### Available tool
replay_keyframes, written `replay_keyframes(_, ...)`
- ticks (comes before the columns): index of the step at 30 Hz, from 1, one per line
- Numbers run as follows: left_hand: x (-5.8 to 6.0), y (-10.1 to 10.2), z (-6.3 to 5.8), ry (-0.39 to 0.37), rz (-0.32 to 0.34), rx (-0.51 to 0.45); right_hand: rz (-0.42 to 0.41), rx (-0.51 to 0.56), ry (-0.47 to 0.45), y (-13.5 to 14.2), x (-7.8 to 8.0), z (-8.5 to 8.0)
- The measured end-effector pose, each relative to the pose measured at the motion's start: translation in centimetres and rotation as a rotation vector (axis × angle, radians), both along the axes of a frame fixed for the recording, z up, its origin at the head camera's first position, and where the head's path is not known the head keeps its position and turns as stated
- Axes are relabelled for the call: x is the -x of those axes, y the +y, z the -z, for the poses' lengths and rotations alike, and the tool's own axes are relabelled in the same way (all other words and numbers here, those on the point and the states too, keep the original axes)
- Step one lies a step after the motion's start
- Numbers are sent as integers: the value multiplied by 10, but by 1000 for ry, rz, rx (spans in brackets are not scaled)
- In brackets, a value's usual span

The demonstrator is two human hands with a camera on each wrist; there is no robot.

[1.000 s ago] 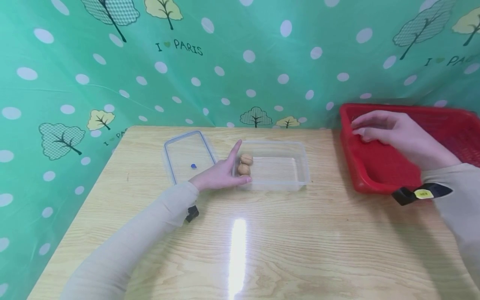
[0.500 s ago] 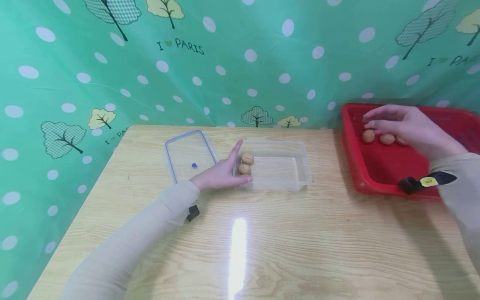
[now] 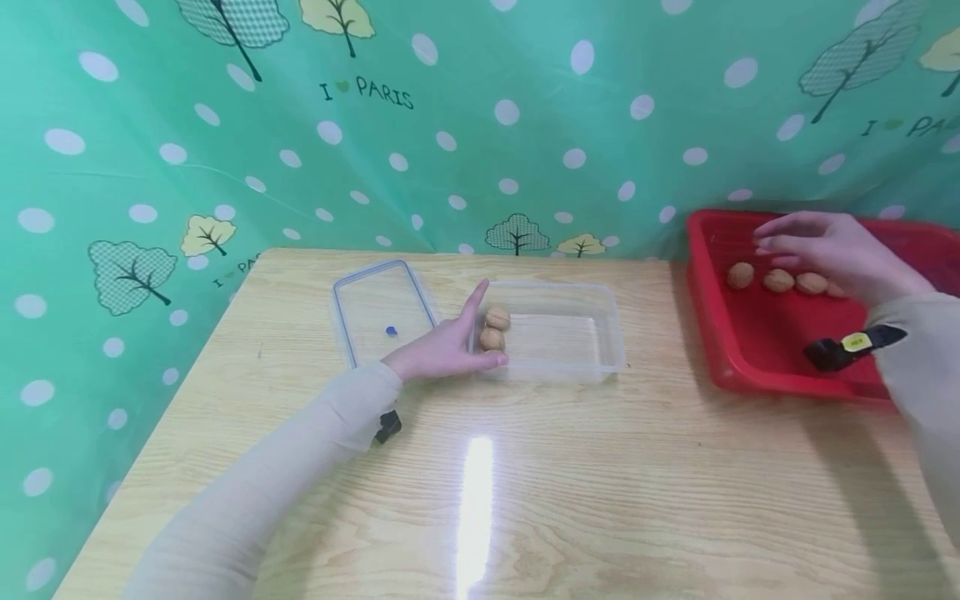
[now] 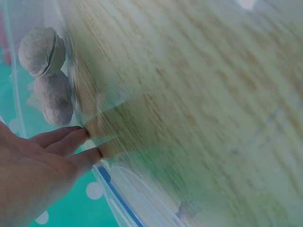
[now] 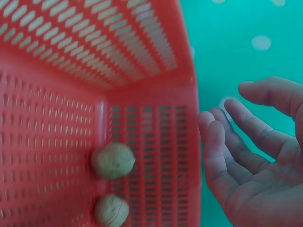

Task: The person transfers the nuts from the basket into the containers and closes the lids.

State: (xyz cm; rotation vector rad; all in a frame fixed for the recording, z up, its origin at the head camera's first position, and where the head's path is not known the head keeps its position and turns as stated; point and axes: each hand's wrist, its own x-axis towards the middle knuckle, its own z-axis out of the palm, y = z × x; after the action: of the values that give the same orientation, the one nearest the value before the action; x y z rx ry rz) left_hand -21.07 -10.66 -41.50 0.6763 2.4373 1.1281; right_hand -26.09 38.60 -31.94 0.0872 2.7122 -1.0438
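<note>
A clear plastic container (image 3: 543, 367) sits on the table with two walnuts (image 3: 492, 339) at its left end. My left hand (image 3: 442, 348) rests against that end, thumb and forefinger spread along the outside; the left wrist view shows its fingertips touching down beside the walnuts (image 4: 42, 52). Over the red basket (image 3: 712, 333) hovers my right hand (image 3: 840, 250), fingers loosely bent and nothing between them. Several walnuts (image 3: 741, 275) lie in a row in the basket, the rightmost partly hidden by this hand. From the right wrist, the hand (image 5: 265, 175) appears apart from the walnuts (image 5: 113, 161).
A clear lid with a blue seal (image 3: 375, 292) lies left of the container, partly behind the left hand. The wooden table (image 3: 637, 500) ends at a green patterned cloth (image 3: 450, 125). Raised slotted walls (image 5: 156, 90) surround the basket.
My right hand has moved right and slightly up within the basket, uncovering walnuts that it hid a second ago. The left hand, the container and its two walnuts stay put.
</note>
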Motion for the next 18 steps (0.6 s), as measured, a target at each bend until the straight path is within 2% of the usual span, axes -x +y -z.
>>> replay_keyframes(8, 0, 0, 0, -8, 8, -6, 32, -34, 19, 20, 4, 13)
replay_keyframes(18, -1, -1, -1, -12, -3, 7, 61, -18, 19, 43, 12, 26)
